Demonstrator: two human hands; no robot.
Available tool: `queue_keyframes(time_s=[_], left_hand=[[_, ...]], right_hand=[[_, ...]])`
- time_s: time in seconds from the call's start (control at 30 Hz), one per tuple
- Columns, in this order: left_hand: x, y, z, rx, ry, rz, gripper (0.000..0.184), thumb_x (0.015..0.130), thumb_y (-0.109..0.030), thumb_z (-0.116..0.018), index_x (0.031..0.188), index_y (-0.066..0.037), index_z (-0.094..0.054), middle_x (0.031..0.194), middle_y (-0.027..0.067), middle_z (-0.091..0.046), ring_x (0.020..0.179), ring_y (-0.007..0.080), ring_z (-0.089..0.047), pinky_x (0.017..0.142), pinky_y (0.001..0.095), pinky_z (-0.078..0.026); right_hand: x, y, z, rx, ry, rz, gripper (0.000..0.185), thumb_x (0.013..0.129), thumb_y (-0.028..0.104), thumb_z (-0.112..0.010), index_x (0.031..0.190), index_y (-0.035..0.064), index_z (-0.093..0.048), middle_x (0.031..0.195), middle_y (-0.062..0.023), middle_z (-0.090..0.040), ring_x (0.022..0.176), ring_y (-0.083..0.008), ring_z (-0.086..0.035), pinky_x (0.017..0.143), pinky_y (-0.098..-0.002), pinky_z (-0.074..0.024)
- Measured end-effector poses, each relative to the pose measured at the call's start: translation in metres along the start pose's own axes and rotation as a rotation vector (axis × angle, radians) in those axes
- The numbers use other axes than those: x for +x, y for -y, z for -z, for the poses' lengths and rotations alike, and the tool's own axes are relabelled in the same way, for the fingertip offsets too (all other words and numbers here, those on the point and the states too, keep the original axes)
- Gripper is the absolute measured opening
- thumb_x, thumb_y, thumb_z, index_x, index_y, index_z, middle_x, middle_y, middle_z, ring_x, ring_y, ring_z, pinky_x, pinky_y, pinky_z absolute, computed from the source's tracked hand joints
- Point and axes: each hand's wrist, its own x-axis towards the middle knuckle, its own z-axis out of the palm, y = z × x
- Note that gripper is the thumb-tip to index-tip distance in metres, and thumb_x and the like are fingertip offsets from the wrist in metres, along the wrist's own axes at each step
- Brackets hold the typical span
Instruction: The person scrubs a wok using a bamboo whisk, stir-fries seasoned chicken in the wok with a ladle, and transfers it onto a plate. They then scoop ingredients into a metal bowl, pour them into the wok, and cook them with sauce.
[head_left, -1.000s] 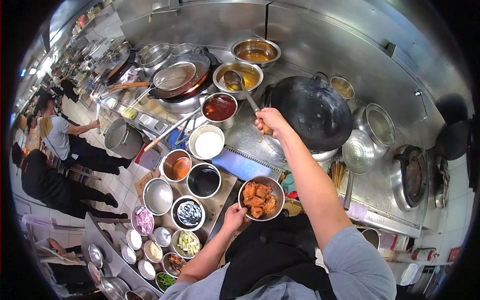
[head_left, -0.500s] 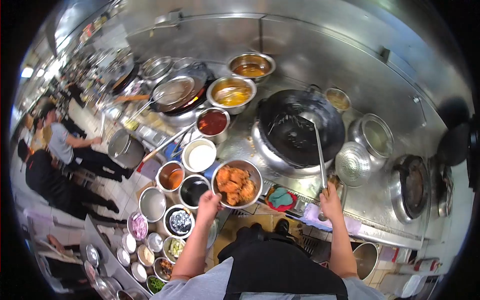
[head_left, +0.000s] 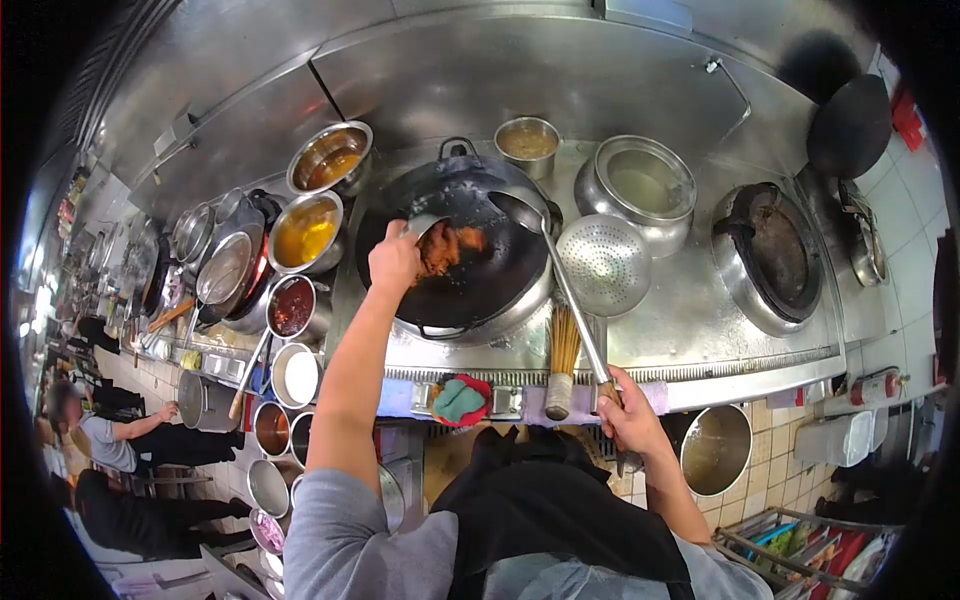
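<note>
My left hand point(head_left: 396, 262) grips the rim of a metal bowl point(head_left: 424, 226), tipped over the black wok point(head_left: 500, 285). Orange-brown fried pieces point(head_left: 447, 250) spill from it into the wok. My arm and hand partly hide the bowl. My right hand point(head_left: 632, 412) is wrapped round the wooden handle end of a long ladle point(head_left: 575, 290), whose scoop rests above the wok's right side. A bamboo brush point(head_left: 563, 345) stands close by, left of the ladle's shaft. Right of the wok lies a perforated strainer point(head_left: 603, 265).
Bowls of yellow liquid point(head_left: 306, 234) and a pot of red sauce point(head_left: 293, 307) stand left of the wok. A large pot point(head_left: 637, 190) and a second burner point(head_left: 770, 250) are to the right. Folded cloths point(head_left: 461, 400) lie on the front edge. Co-workers point(head_left: 125, 440) stand far left.
My left hand has carried the bowl from the left side over the wok and tipped it. The view has turned right. The ladle stays in my right hand.
</note>
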Motion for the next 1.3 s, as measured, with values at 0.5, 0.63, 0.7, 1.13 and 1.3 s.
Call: queue_keyframes(time_s=[0.5,0.63,0.7,1.13,1.3], left_hand=[[0.029,0.021,-0.051,0.110,-0.095,0.126,0.011,0.076,-0.010,-0.059,0.086,-0.014,-0.062,0.131,0.0023,-0.047,0.078,0.0254,-0.064,0.064,0.0388,-0.053],[0.034,0.006,0.001,-0.029,-0.379,0.177,0.003,0.077,-0.010,-0.057,0.079,-0.011,-0.059,0.129,0.0042,-0.049,0.085,0.0285,-0.063,0.066,0.0390,-0.053],[0.019,-0.002,-0.003,-0.092,-0.511,0.086,0.002,0.074,-0.006,-0.057,0.076,-0.008,-0.057,0.127,0.0072,-0.051,0.089,0.0300,-0.062,0.068,0.0387,-0.053],[-0.230,0.057,0.069,-1.040,-0.656,1.357,0.017,0.081,-0.014,-0.059,0.073,-0.006,-0.047,0.062,0.0045,-0.053,0.049,0.0133,-0.049,0.047,0.0262,-0.040],[-0.523,-0.044,0.098,-0.962,-1.190,1.973,0.011,0.072,-0.008,-0.054,0.082,-0.011,-0.049,0.069,0.0025,-0.051,0.065,0.0159,-0.049,0.051,0.0337,-0.042]], right_hand=[[0.009,0.035,0.035,-0.448,0.026,0.005,0.051,0.085,0.007,-0.056,0.132,0.0062,-0.036,0.073,-0.0098,-0.055,0.058,-0.0203,-0.056,0.059,-0.0329,-0.0471],[0.014,0.053,0.032,-0.597,-0.003,0.014,0.053,0.083,0.011,-0.059,0.132,0.0084,-0.039,0.079,-0.0172,-0.060,0.071,-0.0303,-0.062,0.068,-0.0377,-0.0477],[0.026,0.060,0.023,-0.850,-0.077,0.019,0.053,0.082,0.012,-0.059,0.132,0.0103,-0.039,0.083,-0.0212,-0.061,0.079,-0.0346,-0.062,0.070,-0.0387,-0.0473],[0.122,0.034,-0.033,0.104,0.201,-0.065,0.045,0.093,0.016,-0.050,0.135,0.0112,-0.034,0.065,0.0007,-0.041,0.043,-0.0072,-0.038,0.039,-0.0210,-0.0332],[0.154,0.042,-0.057,0.382,0.627,-0.137,0.044,0.097,0.016,-0.043,0.137,0.0065,-0.029,0.065,0.0019,-0.040,0.043,-0.0040,-0.035,0.038,-0.0198,-0.0347]])
